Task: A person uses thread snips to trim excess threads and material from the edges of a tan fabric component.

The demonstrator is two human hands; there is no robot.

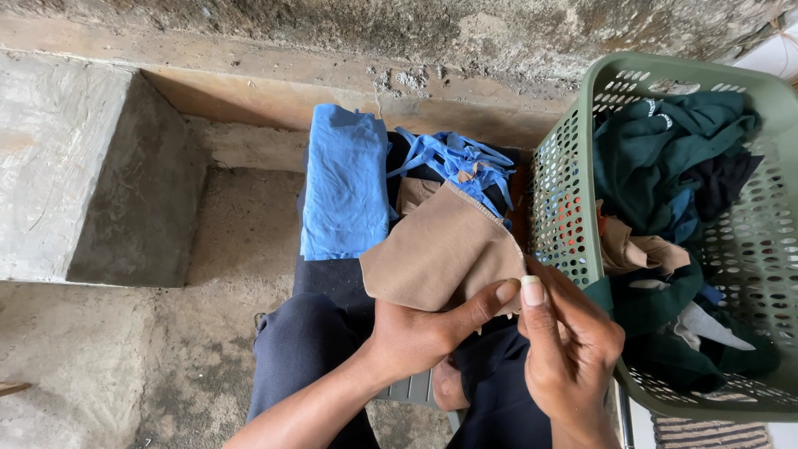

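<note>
My left hand [420,333] and my right hand [569,345] both pinch the near corner of a tan cloth [440,249], held up over my lap. Past it, a folded light-blue cloth [345,179] lies on a dark surface [328,278], with a bunched blue strappy garment [453,158] beside it. My legs in dark trousers [299,349] show below.
A green plastic laundry basket [565,191] stands at the right, filled with dark green, navy and tan clothes [665,158]. A concrete block [58,158] sits at the left on a rough concrete floor [125,366]. A stained wall runs along the top.
</note>
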